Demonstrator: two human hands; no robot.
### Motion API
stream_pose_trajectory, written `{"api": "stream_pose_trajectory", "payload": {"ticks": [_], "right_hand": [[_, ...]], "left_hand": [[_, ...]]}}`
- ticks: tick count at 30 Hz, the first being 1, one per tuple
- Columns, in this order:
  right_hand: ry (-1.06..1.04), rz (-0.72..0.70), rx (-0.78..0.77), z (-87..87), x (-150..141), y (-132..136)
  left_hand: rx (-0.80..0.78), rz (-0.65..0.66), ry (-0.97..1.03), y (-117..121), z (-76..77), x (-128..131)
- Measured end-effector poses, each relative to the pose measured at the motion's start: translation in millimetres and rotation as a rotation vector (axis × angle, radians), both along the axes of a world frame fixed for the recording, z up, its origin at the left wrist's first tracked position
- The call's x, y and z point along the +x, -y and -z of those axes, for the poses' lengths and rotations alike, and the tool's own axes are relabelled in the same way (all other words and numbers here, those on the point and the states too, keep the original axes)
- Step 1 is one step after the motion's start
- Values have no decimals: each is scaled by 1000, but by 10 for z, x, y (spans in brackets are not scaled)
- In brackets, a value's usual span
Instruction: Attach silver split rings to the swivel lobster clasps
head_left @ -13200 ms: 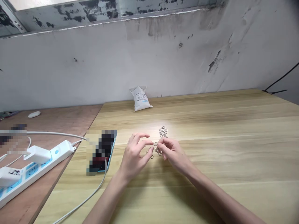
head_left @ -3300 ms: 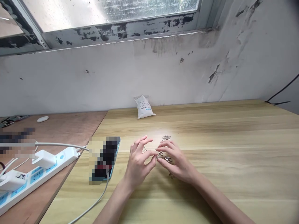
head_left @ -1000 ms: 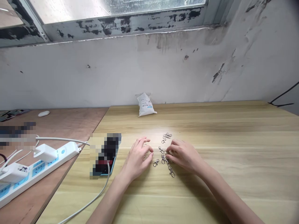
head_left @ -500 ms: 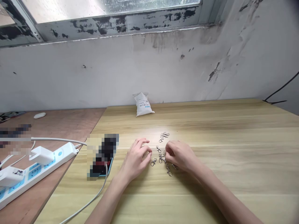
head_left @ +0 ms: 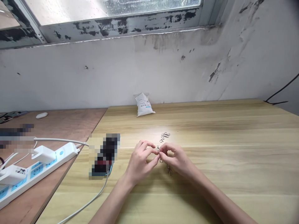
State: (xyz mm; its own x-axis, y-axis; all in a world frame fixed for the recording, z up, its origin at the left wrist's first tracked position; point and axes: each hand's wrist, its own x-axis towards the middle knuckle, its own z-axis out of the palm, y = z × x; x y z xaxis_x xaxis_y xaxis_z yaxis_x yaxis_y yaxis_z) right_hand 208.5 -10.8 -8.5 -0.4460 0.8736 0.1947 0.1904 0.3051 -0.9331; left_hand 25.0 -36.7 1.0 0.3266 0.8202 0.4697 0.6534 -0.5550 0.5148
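My left hand [head_left: 143,158] and my right hand [head_left: 175,157] meet fingertip to fingertip just above the table. Between them is a small silver lobster clasp [head_left: 158,148], pinched by the right thumb and index finger, with the left thumb and index tips closed in at its other side. The fingers hide most of it. A metal ring [head_left: 161,161] shows just below the fingertips. More clasps [head_left: 169,170] lie under the right hand, partly covered. Farther back sits a small heap of metal rings and clasps [head_left: 165,135].
A white plastic packet [head_left: 144,105] stands by the wall. To the left lie a blurred-out phone [head_left: 107,155] with a white cable [head_left: 93,198] and a white power strip [head_left: 67,151] with chargers. The wooden table [head_left: 224,149] adjoins a brown board [head_left: 70,121].
My right hand has moved left from the clasp pile with a clasp in its fingertips. My left hand has shifted right, and its fingertips now meet the right ones.
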Motion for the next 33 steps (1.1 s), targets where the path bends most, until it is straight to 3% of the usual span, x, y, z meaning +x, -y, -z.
{"api": "stream_pose_trajectory", "payload": {"ticks": [10,21,33], "right_hand": [[-81,-17,-119,-18,-9,26],[-90,14,-78,26,-32,16],[-87,55,-27,-45,-51,50]], "left_hand": [[109,-80,-49,7,9,-11],[88,-79,-42,-28,42,-57],[-153,-35,148,-31,8,-54]]}}
